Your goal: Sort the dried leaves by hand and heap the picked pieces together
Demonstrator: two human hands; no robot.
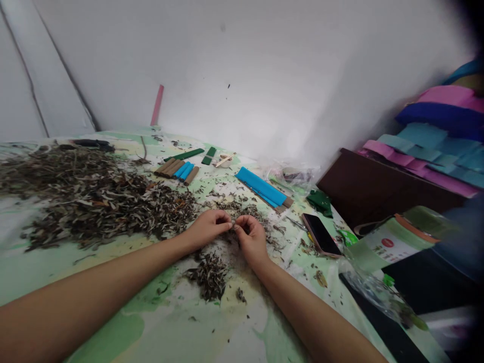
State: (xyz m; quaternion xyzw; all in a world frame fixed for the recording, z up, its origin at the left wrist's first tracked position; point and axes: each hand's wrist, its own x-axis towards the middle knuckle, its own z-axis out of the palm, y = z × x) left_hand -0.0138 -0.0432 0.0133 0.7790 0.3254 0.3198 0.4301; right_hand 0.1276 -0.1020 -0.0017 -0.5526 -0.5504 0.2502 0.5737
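Evidently pinched at the fingertips (228,226), with left hand (207,228) and right hand (254,245) nearly touching at mid-frame (on what, could not tell). Seemingly called for light pressure, clear of the small leaf pile (210,278) at lower centre and dried leaves (113,206) heaped at left.

Hands (206,225) (254,242) pinched close together, heaped dried leaves (121,206), phone (321,235)

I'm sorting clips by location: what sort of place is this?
Likely a makeshift craft workspace, perhaps at home: a heap of dried leaves covers part of a patterned tablecloth, with brown and blue rolls lined up nearby.
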